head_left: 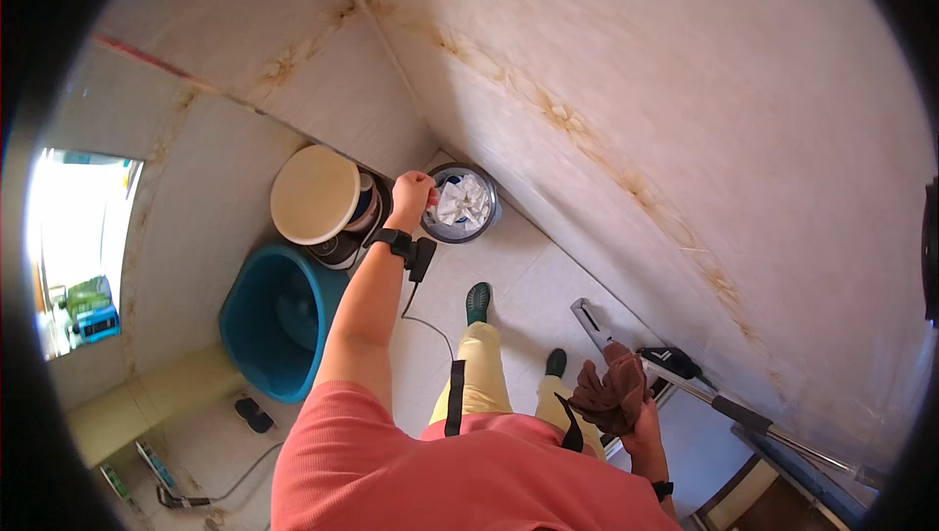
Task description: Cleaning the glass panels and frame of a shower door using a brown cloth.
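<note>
My left hand [411,199] is stretched out beside a round waste bin [493,220], over its left rim. Its fingers are curled closed, and whatever they may hold is hidden. Crumpled white paper [464,200] fills the bin, with a bit of blue showing. A black band with a small box and cable is strapped to my left wrist. At lower right, my right hand [644,435] grips a bunched brown cloth [610,392], held next to my body.
A big blue tub [279,321] stands left of my arm, with a cream basin [315,196] behind it. At right, a metal pole [782,436] lies beside the wall. A mirror [88,252] hangs far left. The bin sits in the wall corner on a tiled floor [523,267].
</note>
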### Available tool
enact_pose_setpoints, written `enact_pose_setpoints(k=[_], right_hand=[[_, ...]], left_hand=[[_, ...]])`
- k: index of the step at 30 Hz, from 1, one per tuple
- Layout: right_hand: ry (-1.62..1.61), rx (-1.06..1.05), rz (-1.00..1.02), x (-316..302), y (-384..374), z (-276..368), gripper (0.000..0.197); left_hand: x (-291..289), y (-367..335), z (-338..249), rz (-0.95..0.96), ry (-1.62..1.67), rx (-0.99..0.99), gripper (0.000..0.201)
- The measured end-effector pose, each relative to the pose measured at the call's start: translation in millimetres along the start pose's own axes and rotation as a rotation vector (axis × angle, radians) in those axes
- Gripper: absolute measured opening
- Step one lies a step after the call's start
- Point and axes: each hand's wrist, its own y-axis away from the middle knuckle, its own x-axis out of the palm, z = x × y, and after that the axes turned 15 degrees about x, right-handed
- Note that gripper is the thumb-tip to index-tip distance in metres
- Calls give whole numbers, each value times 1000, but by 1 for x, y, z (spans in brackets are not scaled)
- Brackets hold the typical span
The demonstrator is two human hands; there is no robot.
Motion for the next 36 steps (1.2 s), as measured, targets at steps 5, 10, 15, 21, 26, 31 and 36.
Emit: enact_pose_setpoints(k=[5, 10, 15, 21, 26, 31, 36], right_hand=[[-20, 17, -28, 22, 2, -3, 34], [-98, 5, -69, 23, -6, -13, 33], [-77, -18, -68, 41, -1, -14, 34], [-76, -19, -79, 29, -7, -11, 33], [-94, -32, -32, 23, -10, -21, 32], [-182, -64, 31, 16, 2, -35, 35], [-295, -103, -2, 5, 19, -41, 35]], left_hand=[[-11, -30, 47, 399, -907, 477, 37], [11, -27, -15, 631, -1125, 111, 43], [-7, -35, 64, 391, -1155, 566, 29], [2, -21, -31, 662, -816, 19, 41], [-21, 13, -38, 527, 2, 163, 75], [-25, 66, -123, 565, 1149, -96, 94], [-1, 86, -142, 731, 1277, -123, 91]])
